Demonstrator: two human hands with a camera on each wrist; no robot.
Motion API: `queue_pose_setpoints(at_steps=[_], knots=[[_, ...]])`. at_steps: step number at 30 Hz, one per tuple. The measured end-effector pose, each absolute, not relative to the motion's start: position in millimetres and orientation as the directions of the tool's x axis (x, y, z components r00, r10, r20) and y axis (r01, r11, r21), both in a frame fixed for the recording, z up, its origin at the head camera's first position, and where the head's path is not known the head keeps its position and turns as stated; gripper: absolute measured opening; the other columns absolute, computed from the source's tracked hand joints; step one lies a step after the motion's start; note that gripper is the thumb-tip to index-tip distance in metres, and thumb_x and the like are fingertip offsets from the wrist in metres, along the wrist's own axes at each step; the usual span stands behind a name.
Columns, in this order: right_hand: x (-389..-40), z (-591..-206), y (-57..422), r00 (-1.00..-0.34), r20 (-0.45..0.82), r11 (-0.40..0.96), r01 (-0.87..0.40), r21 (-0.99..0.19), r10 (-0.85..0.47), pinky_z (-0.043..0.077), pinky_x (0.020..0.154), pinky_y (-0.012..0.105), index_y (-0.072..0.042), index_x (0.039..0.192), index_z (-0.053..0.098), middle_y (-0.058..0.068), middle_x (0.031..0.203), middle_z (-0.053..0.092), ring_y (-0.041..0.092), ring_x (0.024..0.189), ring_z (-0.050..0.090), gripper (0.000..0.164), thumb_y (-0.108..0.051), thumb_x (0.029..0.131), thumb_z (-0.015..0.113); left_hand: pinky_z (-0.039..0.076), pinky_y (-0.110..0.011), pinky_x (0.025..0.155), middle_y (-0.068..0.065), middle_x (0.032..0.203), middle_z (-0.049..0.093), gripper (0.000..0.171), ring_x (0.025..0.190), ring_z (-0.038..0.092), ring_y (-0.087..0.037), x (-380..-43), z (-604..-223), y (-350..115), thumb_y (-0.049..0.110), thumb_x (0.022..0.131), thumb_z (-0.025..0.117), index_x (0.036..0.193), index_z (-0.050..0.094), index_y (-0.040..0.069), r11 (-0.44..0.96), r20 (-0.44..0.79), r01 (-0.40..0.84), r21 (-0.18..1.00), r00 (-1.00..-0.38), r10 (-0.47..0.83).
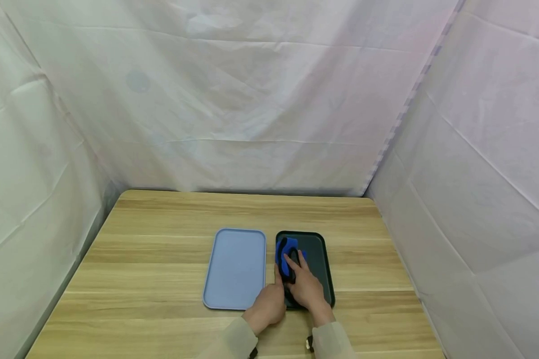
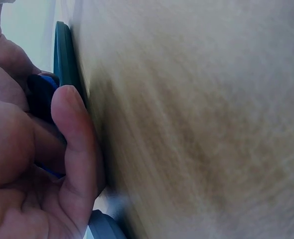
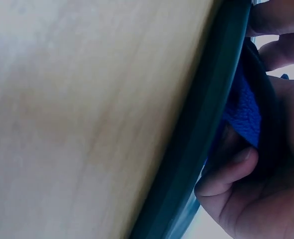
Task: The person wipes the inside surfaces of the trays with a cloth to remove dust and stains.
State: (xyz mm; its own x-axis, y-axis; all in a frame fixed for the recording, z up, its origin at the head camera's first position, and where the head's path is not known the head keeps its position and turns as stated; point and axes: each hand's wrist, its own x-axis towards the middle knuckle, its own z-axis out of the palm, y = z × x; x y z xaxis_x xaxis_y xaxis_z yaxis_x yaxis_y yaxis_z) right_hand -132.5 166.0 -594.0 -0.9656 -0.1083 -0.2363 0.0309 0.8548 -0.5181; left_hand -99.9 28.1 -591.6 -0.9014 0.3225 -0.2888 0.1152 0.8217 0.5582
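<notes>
A blue and black fabric item with a soft blue face and a black edge lies on the dark green tray; its exact kind is unclear. My right hand is over its right side, two fingers spread across the black edge. In the right wrist view, the blue fabric shows beside bent fingers. At its lower left edge, my left hand stretches the index finger along it and seems to pinch it. The left thumb is hidden; bent fingers show in the left wrist view.
A light blue tray lies left of the green one, a narrow gap between them. Both lie on the wood-grain table. White cloth walls stand behind and on both sides.
</notes>
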Motion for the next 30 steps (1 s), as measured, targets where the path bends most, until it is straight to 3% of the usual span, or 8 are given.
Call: queue_pose_setpoints(at_steps=[16, 25, 30], knots=[[-122, -595, 166, -0.971, -0.208, 0.869, 0.003, -0.495, -0.115, 0.042, 0.054, 0.039, -0.039, 0.159, 0.04, 0.013, 0.173, 0.019, 0.03, 0.076, 0.066, 0.083, -0.025, 0.088, 0.082, 0.048, -0.029, 0.052, -0.004, 0.061, 0.059, 0.095, 0.049, 0.054, -0.013, -99, -594, 29, 0.007, 0.092, 0.068, 0.161, 0.005, -0.013, 0.822, -0.258, 0.134, 0.554, -0.911, 0.323], [-117, -594, 169, -0.964, -0.225, 0.853, -0.001, -0.522, -0.139, 0.037, 0.049, 0.036, -0.039, 0.16, 0.038, 0.012, 0.174, 0.016, 0.019, 0.054, 0.051, 0.083, -0.024, 0.09, 0.081, 0.051, -0.03, 0.057, -0.006, 0.066, 0.063, 0.097, 0.054, 0.059, -0.015, -98, -595, 27, 0.01, 0.092, 0.072, 0.16, 0.006, -0.014, 0.823, -0.251, 0.137, 0.551, -0.914, 0.32], [-116, -592, 177, -0.956, -0.222, 0.839, -0.04, -0.543, -0.189, 0.038, 0.049, 0.034, -0.038, 0.159, 0.04, 0.011, 0.174, 0.017, 0.018, 0.057, 0.052, 0.082, -0.029, 0.089, 0.081, 0.051, -0.03, 0.057, -0.007, 0.066, 0.063, 0.098, 0.055, 0.058, -0.015, -99, -595, 28, 0.009, 0.091, 0.072, 0.16, 0.007, -0.014, 0.817, -0.252, 0.127, 0.563, -0.914, 0.316]])
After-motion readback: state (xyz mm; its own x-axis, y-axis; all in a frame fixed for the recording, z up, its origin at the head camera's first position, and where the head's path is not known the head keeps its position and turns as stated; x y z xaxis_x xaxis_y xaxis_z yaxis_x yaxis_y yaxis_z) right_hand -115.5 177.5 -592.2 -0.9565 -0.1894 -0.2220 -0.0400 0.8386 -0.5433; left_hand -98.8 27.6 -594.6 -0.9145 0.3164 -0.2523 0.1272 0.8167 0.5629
